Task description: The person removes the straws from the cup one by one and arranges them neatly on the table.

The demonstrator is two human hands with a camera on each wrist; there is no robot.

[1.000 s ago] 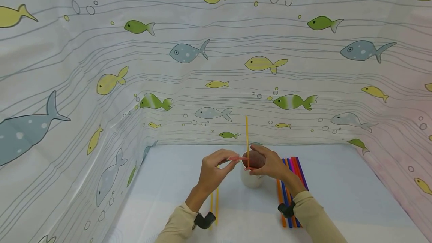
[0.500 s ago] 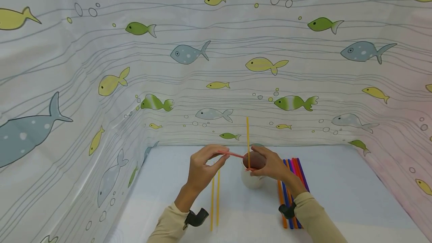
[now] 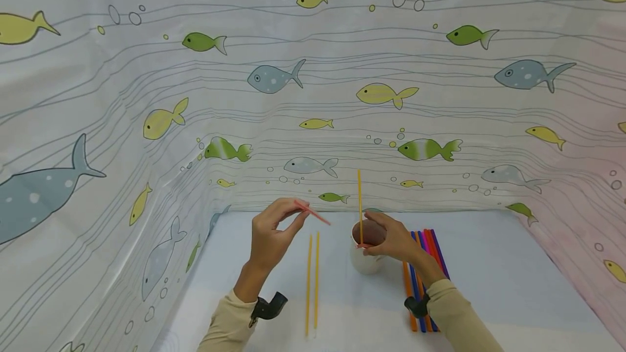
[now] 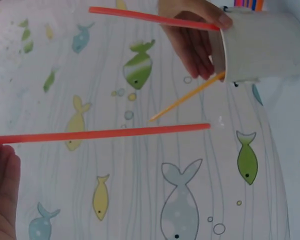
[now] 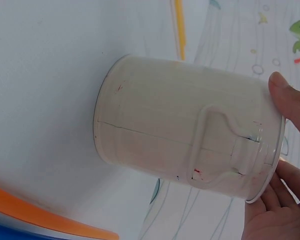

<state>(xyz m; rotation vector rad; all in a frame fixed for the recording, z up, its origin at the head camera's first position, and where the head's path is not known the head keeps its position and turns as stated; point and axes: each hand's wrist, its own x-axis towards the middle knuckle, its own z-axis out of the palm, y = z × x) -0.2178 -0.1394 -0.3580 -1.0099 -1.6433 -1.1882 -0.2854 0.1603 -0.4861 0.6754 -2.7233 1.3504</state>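
My left hand point(image 3: 271, 232) pinches a red straw point(image 3: 317, 215) in the air, left of a white can point(image 3: 365, 262). In the left wrist view, that straw point(image 4: 110, 133) points towards the can without touching it. My right hand point(image 3: 393, 238) grips the can at its rim, thumb outside, as the right wrist view shows. A yellow straw point(image 3: 360, 200) stands up out of the can. From the rim beside my right thumb sticks another red straw point(image 4: 150, 18). A wire-like handle point(image 5: 197, 142) lies along the can's side. The can's bottom inside is hidden.
Two yellow straws point(image 3: 308, 287) lie side by side on the white table point(image 3: 489, 276), left of the can. Right of it, partly under my right forearm, lies a row of several coloured straws point(image 3: 413, 287). A fish-patterned curtain point(image 3: 274, 124) surrounds the back and sides.
My left hand has moved left and slightly up, drawing the red straw away from the can. My right hand and the can have stayed in place.
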